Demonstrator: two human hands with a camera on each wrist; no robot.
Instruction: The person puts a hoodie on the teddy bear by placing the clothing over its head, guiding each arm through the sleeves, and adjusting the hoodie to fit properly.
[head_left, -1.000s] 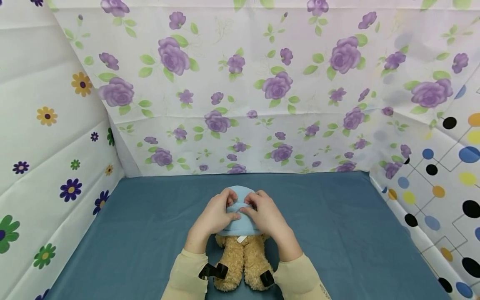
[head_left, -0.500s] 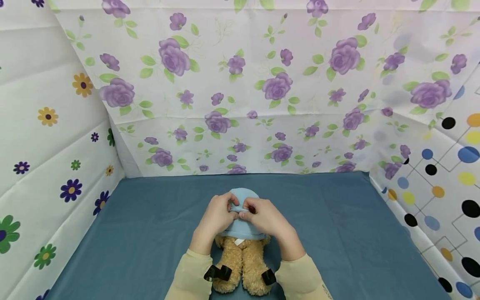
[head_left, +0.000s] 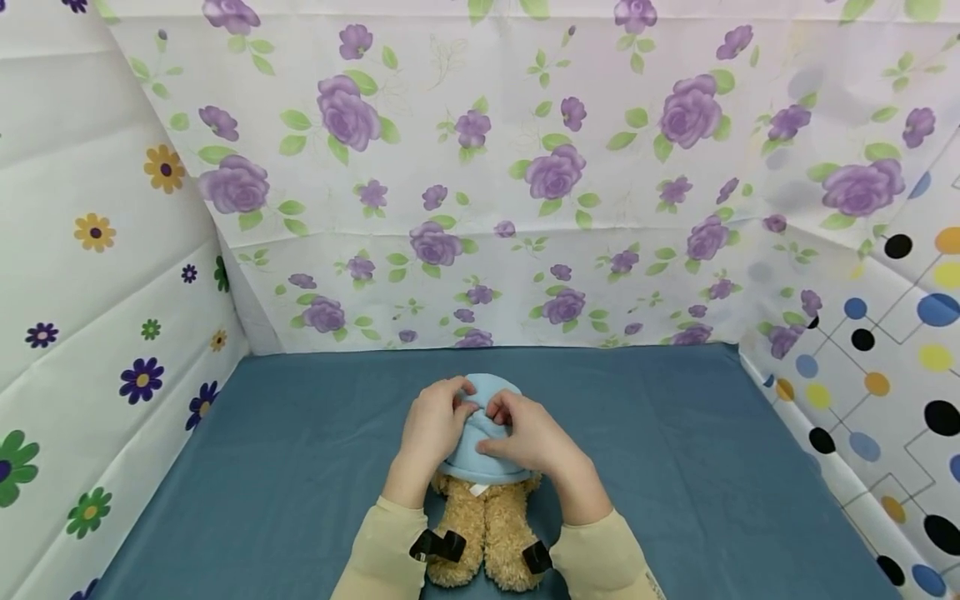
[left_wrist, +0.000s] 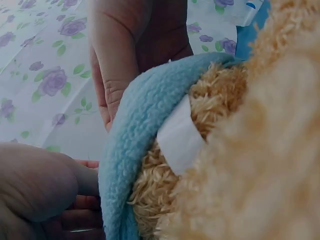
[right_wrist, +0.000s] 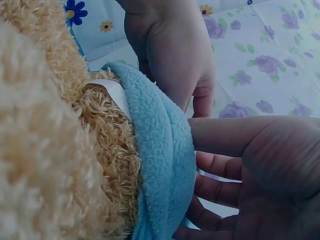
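Blue fleece garment over plush toy: L hand pinches a fold atop toy, R hand touches it, fingers bent.
R fingertips partly hidden, can't tell if gripping; toy's top end covered. White tag against toy's fur: big in L wrist cam, tiny in head cam. Toy's legs readable only in head cam.
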